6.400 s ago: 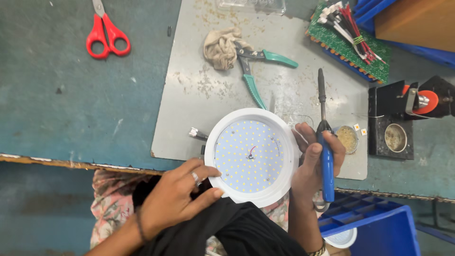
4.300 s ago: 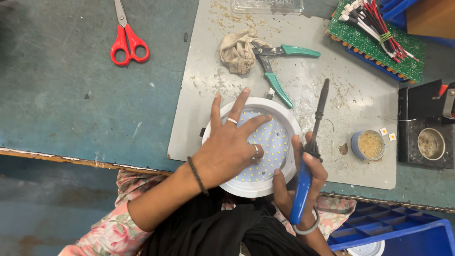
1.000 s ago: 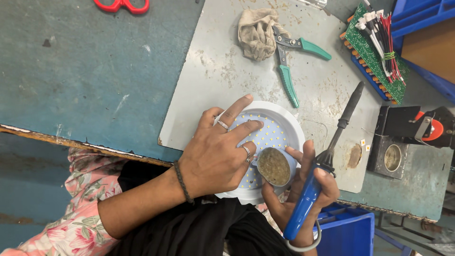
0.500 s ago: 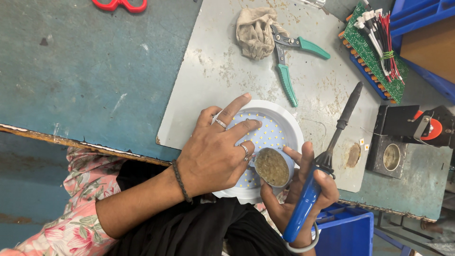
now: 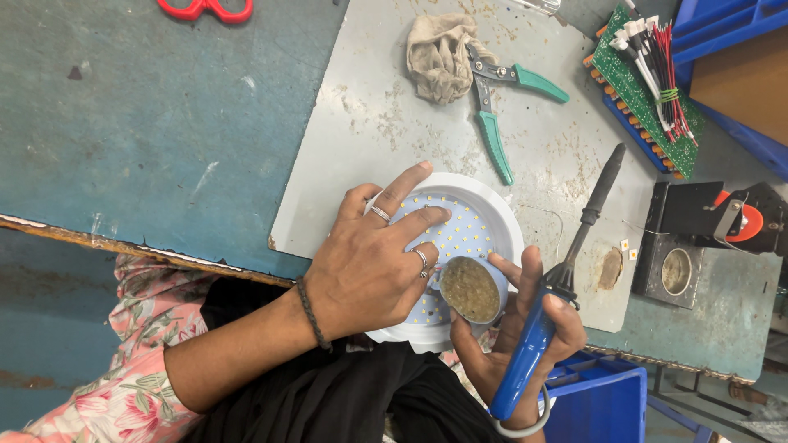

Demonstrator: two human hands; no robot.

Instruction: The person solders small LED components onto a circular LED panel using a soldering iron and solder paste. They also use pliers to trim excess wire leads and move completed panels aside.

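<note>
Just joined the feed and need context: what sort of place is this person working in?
Most likely a small electronics assembly or repair bench for LED lights. The left hand steadies a round white LED panel, the right hand holds a blue-handled soldering iron, and a green circuit board with bundled wires lies nearby.

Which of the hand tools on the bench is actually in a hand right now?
The blue-handled soldering iron, gripped by the right hand; the green-handled pliers and red scissors lie untouched.

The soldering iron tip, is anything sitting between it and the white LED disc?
Nothing visible blocks it. The soldering iron, held in the right hand, points away over bare metal sheet. The small tin and left hand rest on the LED disc.
</note>
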